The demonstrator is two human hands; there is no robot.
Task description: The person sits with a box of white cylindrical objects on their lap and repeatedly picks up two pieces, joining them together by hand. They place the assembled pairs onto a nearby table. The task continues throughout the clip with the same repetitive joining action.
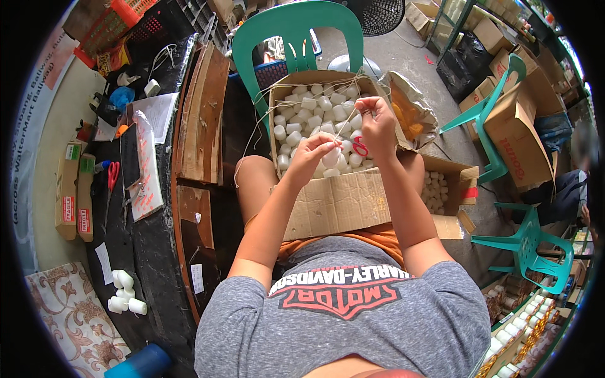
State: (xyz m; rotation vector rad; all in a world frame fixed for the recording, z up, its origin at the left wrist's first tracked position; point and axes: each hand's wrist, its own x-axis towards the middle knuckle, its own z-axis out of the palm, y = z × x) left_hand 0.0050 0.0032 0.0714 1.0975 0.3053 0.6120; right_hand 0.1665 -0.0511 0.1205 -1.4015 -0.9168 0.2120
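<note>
Above the box (334, 205), your left hand (315, 154) pinches 1 piece (331, 159) and your right hand (377, 125) pinches string (346, 129); that piece looks unfinished, though detail is small. Many loose pieces (307, 104) are left inside.

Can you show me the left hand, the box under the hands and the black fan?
Left hand (308, 152): head view, back of the hand.
Box (340, 205): head view, front cardboard flap.
Black fan (373, 15): head view, grille.
</note>
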